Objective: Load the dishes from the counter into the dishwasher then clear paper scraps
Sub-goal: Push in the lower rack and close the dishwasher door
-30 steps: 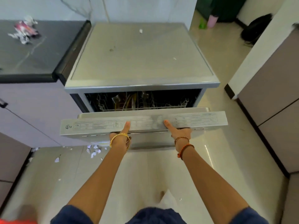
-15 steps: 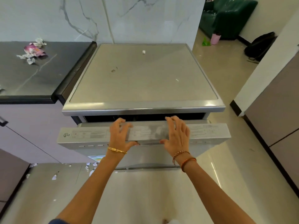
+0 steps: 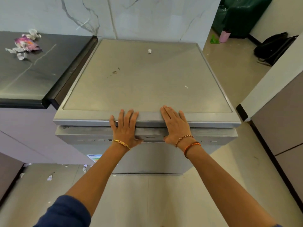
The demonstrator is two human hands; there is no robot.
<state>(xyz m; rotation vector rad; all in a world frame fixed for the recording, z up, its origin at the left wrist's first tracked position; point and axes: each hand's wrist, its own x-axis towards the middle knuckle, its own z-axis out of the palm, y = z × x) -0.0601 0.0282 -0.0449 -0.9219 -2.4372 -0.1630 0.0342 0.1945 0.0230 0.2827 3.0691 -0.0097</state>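
Note:
The silver dishwasher [image 3: 147, 76] stands in front of me with its door [image 3: 150, 159] up against the body, so the racks and dishes inside are hidden. My left hand [image 3: 125, 128] and my right hand [image 3: 175, 126] lie flat on the door's top edge, fingers spread over the front lip of the lid, holding nothing. Crumpled paper scraps [image 3: 24, 45], white and pink, lie on the dark counter [image 3: 37, 74] at the far left. One small white scrap [image 3: 149, 51] sits on the dishwasher top. More scraps [image 3: 49, 177] are scattered on the floor at the lower left.
Lilac cabinets [image 3: 32, 136] run under the counter on the left, and a cabinet wall [image 3: 282, 125] stands on the right. A black bag [image 3: 273, 46], a pink cup [image 3: 224, 36] and a green sofa [image 3: 242, 15] are in the room beyond.
The dishwasher door has swung from partly open, with the rack showing, up to shut. Both hands moved from gripping its top edge to lying flat against it.

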